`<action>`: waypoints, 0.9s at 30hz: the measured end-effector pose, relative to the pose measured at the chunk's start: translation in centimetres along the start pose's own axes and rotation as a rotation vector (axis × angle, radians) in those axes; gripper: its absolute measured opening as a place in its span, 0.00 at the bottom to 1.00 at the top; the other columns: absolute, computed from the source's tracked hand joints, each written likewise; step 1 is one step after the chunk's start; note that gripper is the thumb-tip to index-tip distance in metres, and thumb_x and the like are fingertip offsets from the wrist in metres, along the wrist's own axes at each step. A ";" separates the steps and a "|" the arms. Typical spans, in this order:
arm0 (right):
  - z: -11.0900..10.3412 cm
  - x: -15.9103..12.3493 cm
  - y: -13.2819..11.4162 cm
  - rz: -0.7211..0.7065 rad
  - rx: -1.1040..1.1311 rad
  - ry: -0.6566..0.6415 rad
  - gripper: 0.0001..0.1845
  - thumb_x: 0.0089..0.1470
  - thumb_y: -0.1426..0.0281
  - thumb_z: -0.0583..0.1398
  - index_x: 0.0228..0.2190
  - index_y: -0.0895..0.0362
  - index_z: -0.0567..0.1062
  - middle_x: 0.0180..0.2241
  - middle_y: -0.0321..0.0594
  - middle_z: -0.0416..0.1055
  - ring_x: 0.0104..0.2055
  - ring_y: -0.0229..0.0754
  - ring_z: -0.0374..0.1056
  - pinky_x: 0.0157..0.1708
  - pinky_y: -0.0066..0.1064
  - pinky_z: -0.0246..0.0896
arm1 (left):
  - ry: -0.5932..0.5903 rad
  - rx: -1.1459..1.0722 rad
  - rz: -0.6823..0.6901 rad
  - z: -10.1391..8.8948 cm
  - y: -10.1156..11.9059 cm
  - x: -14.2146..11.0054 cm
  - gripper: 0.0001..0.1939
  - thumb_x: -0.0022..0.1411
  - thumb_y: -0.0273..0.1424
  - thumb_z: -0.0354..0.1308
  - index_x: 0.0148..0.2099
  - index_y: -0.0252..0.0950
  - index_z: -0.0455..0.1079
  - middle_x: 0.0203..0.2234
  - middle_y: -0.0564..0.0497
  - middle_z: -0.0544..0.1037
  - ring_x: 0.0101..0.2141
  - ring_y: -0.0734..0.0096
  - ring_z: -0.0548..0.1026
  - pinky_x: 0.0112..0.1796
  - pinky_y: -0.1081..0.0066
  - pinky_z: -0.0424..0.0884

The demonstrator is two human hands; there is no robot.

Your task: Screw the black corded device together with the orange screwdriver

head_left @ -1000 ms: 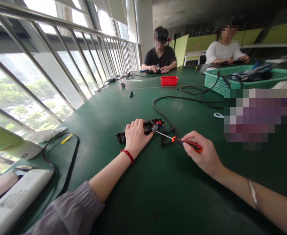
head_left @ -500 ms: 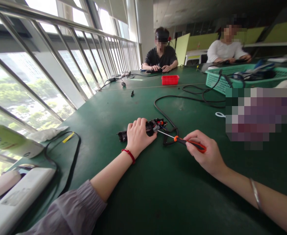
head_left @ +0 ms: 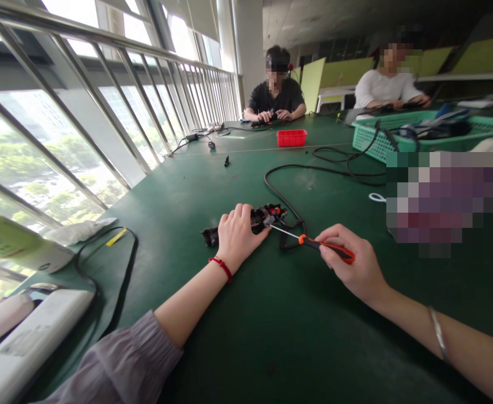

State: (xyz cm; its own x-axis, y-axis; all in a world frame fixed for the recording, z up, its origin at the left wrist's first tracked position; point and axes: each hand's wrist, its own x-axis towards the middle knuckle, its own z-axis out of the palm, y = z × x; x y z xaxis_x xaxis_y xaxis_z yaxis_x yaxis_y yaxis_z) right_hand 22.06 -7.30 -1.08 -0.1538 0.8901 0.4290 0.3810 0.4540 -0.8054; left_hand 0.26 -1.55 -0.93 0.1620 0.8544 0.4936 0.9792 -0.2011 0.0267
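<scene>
Barely any movement since the last frame: the screwdriver (head_left: 329, 249) tip's still at the grey bit on the opened black device (head_left: 259, 220), but the hands of the person in black (head_left: 276, 96) across the desk (head_left: 263, 331) have shifted slightly. Left hand (head_left: 235, 235) is wrapped over the device, holding it around mid-desk, well in from the railing-side edge. Right hand (head_left: 349, 261) has its fingers closed round the orange-and-black handle. Black cord (head_left: 309, 166) loops just beside the device, red bin (head_left: 291, 138) sits towards the far edge, green basket (head_left: 368, 140) is off to the right.
</scene>
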 end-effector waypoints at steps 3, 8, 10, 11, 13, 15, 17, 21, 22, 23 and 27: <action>0.0 0.0 0.0 0.010 0.004 -0.004 0.01 0.52 0.73 0.55 0.30 0.56 0.67 0.17 0.29 0.63 0.17 0.32 0.58 0.18 0.26 0.53 | -0.011 0.004 -0.002 0.0 0.1 0.0 0.20 0.57 0.48 0.54 0.42 0.37 0.61 0.37 0.48 0.72 0.37 0.60 0.72 0.37 0.65 0.61; -0.1 0.0 0.2 0.019 0.026 0.004 0.01 0.52 0.73 0.55 0.30 0.56 0.67 0.17 0.29 0.63 0.17 0.33 0.58 0.19 0.26 0.53 | -0.012 0.011 -0.001 -0.1 0.1 0.0 0.20 0.57 0.48 0.53 0.42 0.37 0.61 0.37 0.48 0.72 0.37 0.60 0.72 0.37 0.65 0.61; -0.1 0.1 0.3 0.024 0.047 0.002 0.01 0.53 0.73 0.55 0.30 0.56 0.66 0.17 0.29 0.62 0.17 0.32 0.57 0.19 0.26 0.52 | -0.013 0.010 0.001 -0.1 0.1 0.0 0.19 0.57 0.47 0.53 0.42 0.37 0.61 0.36 0.48 0.72 0.37 0.60 0.72 0.36 0.65 0.61; -0.1 0.1 0.3 0.027 0.057 0.001 0.01 0.53 0.73 0.55 0.30 0.56 0.66 0.17 0.29 0.61 0.17 0.32 0.56 0.18 0.26 0.51 | -0.014 0.009 0.001 -0.1 0.1 0.0 0.19 0.57 0.47 0.53 0.42 0.37 0.61 0.36 0.48 0.72 0.37 0.60 0.72 0.36 0.65 0.61; -0.1 0.2 0.4 0.032 0.070 0.000 0.01 0.53 0.73 0.54 0.30 0.56 0.66 0.17 0.28 0.60 0.17 0.32 0.56 0.18 0.26 0.51 | -0.019 0.004 -0.001 0.0 0.1 0.1 0.19 0.57 0.47 0.54 0.42 0.37 0.61 0.36 0.48 0.72 0.37 0.60 0.72 0.37 0.64 0.61; 0.0 0.3 0.4 0.032 0.073 0.000 0.01 0.53 0.73 0.55 0.30 0.56 0.66 0.17 0.28 0.61 0.17 0.32 0.56 0.18 0.26 0.51 | -0.020 0.000 -0.002 0.0 0.1 0.1 0.19 0.57 0.47 0.53 0.42 0.37 0.61 0.36 0.48 0.72 0.37 0.60 0.72 0.37 0.64 0.61; 0.0 0.3 0.4 0.031 0.072 -0.003 0.00 0.53 0.73 0.55 0.30 0.56 0.66 0.17 0.29 0.61 0.17 0.32 0.56 0.18 0.26 0.51 | -0.017 0.001 -0.001 0.1 0.1 0.1 0.19 0.57 0.47 0.53 0.42 0.37 0.61 0.36 0.48 0.72 0.37 0.60 0.72 0.37 0.64 0.61; -0.1 0.2 0.4 0.038 0.067 0.000 0.01 0.53 0.72 0.54 0.30 0.56 0.66 0.17 0.29 0.61 0.17 0.32 0.56 0.18 0.26 0.50 | -0.009 0.008 0.005 0.1 0.1 0.0 0.19 0.57 0.46 0.53 0.42 0.37 0.61 0.36 0.48 0.72 0.37 0.60 0.71 0.36 0.64 0.61; -0.1 0.2 0.4 0.037 0.067 0.001 0.01 0.53 0.73 0.54 0.30 0.56 0.66 0.17 0.29 0.61 0.17 0.32 0.56 0.18 0.26 0.51 | -0.009 0.008 0.006 0.0 0.2 0.0 0.19 0.57 0.46 0.53 0.42 0.37 0.61 0.36 0.48 0.72 0.37 0.60 0.72 0.37 0.64 0.61; -0.2 0.2 0.4 0.035 0.068 0.003 0.01 0.53 0.73 0.54 0.30 0.56 0.66 0.17 0.29 0.61 0.17 0.32 0.56 0.19 0.26 0.51 | -0.009 0.008 0.005 0.0 0.2 0.0 0.19 0.57 0.46 0.53 0.43 0.37 0.61 0.36 0.48 0.72 0.37 0.60 0.72 0.37 0.64 0.61; -0.1 0.2 0.4 0.032 0.071 0.003 0.01 0.53 0.73 0.55 0.30 0.56 0.66 0.17 0.28 0.60 0.17 0.32 0.56 0.19 0.26 0.51 | -0.021 0.016 -0.004 0.0 0.2 0.1 0.19 0.57 0.47 0.53 0.43 0.37 0.61 0.37 0.47 0.72 0.37 0.60 0.72 0.37 0.64 0.61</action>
State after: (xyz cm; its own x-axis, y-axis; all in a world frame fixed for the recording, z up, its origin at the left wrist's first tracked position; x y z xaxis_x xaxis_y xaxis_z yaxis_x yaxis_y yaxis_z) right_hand 22.32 -6.92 -1.28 -0.1400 0.9042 0.4035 0.3202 0.4270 -0.8457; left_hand 0.45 -1.53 -0.90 0.1603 0.8653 0.4750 0.9817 -0.1901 0.0150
